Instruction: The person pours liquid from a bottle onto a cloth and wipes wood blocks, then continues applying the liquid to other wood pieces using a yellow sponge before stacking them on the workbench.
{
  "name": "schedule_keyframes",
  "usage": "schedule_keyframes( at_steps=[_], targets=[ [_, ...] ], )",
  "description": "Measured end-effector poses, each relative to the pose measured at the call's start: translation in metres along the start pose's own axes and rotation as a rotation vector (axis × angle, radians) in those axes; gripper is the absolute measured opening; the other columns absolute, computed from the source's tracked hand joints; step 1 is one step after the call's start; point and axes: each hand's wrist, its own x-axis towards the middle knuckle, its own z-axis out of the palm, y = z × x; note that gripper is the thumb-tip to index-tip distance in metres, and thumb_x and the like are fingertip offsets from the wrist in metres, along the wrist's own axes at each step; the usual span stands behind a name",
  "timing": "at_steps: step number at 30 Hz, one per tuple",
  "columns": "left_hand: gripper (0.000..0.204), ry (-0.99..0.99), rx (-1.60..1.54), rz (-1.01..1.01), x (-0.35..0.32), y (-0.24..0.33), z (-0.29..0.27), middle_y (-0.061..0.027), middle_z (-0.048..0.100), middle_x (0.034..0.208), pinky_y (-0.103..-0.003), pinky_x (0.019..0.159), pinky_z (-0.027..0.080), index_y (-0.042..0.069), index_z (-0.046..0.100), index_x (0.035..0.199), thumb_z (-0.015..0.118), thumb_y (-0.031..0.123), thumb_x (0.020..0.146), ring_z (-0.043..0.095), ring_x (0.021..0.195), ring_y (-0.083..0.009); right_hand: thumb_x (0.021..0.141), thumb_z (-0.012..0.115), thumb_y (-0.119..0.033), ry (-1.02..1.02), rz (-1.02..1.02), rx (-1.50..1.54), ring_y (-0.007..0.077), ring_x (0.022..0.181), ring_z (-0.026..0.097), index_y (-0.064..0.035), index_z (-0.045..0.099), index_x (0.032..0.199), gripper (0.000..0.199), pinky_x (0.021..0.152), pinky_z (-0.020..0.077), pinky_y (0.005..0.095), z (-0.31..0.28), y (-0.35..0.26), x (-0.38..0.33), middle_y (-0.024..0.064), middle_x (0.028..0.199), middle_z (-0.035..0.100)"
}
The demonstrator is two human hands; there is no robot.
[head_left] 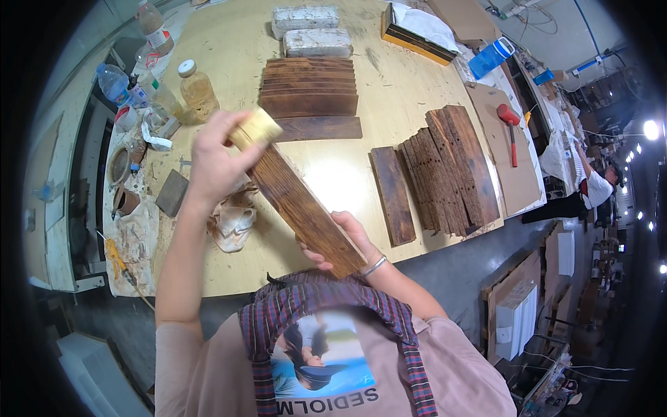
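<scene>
My left hand (pixel 217 156) is closed around a pale yellow block (pixel 258 128), which looks like a sponge and is blurred. The block rests at the upper end of a dark brown wooden board (pixel 295 205) with visible grain. My right hand (pixel 347 240) grips the board's lower end, thumb along one edge and fingers underneath. Tilted, the board is held above the table's near side. To its right, another dark board (pixel 392 194) lies flat beside a row of stacked brown boards (pixel 451 170). A crumpled stained cloth (pixel 233 222) lies below my left forearm's inner side.
More brown boards (pixel 309 87) lie overlapped behind, with two white-wrapped bundles (pixel 318 43) beyond. Bottles, including a jar of amber liquid (pixel 199 90), crowd the table's left edge. A red mallet (pixel 511 132) lies on cardboard at right. A person (pixel 597 187) is farther right.
</scene>
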Motion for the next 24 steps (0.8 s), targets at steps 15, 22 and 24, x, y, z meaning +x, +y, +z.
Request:
schedule_keyframes(
  at_steps=[15,22,24],
  targets=[
    [0.046,0.005,-0.212,0.014,-0.033,0.031,0.021,-0.0086,0.062,0.100,-0.031,0.080,0.050,0.001,0.064,0.118,0.076,0.007,0.075,0.061,0.091,-0.0189,0.096,0.059,-0.015,0.314,-0.537,-0.381,0.0155,0.089,0.067,-0.0001,0.052,0.125,0.033,0.080,0.0573,0.0307,0.014,-0.045,0.018,0.0087,0.105,0.067],
    [0.052,-0.195,-0.174,0.175,-0.074,0.043,0.052,-0.0130,0.060,0.095,-0.036,0.076,0.050,0.002,0.065,0.116,0.078,0.011,0.066,0.061,0.087,-0.0266,0.097,0.053,-0.010,0.305,-0.746,-0.461,0.0165,0.086,0.067,-0.0004,0.054,0.120,0.025,0.077,0.0568,0.0311,0.033,-0.069,0.023,0.0097,0.105,0.066],
    [0.054,-0.320,-0.176,0.225,-0.101,0.049,0.045,-0.0135,0.059,0.091,-0.037,0.072,0.050,0.002,0.066,0.114,0.078,0.012,0.063,0.061,0.084,-0.0287,0.096,0.053,-0.009,0.384,-0.814,-0.588,0.0154,0.093,0.063,-0.0001,0.054,0.120,0.025,0.085,0.0527,0.0318,0.031,-0.075,0.015,0.0086,0.107,0.065]
  ],
)
